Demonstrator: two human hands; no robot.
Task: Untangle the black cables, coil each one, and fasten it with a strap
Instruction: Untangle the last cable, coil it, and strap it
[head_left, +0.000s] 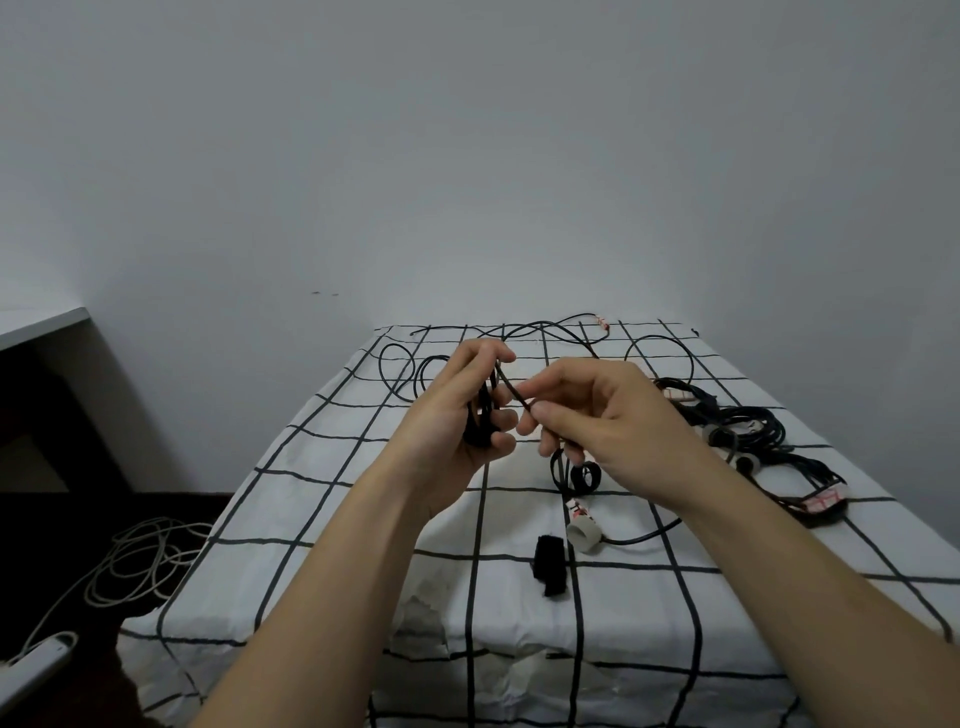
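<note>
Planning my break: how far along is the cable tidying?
Seemingly done: the bundle on the right looks coiled and wrapped. In hand: the left hand grips a small coil while the right hand pinches its strand. Left: loose cable sprawls at the far end, and a black strap lies unused.

cable coil (479, 426): mostly hidden in left hand (447, 423) | power strip (34, 670): cut by left edge

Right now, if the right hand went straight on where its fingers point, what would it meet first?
The right hand would likely meet the left hand gripping the black cable coil.
</note>
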